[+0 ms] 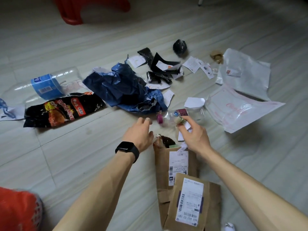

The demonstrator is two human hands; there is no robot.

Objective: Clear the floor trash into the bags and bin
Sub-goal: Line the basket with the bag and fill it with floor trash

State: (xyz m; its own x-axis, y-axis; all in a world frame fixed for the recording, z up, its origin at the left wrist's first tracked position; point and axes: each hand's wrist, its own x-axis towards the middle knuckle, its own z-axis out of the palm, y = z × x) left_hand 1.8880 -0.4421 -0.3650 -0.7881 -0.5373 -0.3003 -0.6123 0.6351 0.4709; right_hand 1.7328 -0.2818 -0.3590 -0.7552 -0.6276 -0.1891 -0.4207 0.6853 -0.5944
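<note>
Trash lies spread over the tiled floor. A brown paper bag [164, 165] with shipping labels lies in front of me, its mouth stuffed with dark scraps. My right hand [193, 134] is shut on small paper scraps just above the bag's mouth. My left hand [140, 132], with a black watch on its wrist, hovers open beside the bag's mouth. Just beyond both hands lies a small clear bottle [180, 115] with a purple cap. A second brown bag [190, 204] lies on top of the first, nearer to me.
Farther off are a crumpled blue plastic bag [121, 87], a black snack wrapper [65, 110], a large clear bottle with a blue label [46, 85], white mailer bags [241, 97], torn black and white paper bits [161, 67], and a black ball [180, 46]. A red stool [73, 10] stands at the back left.
</note>
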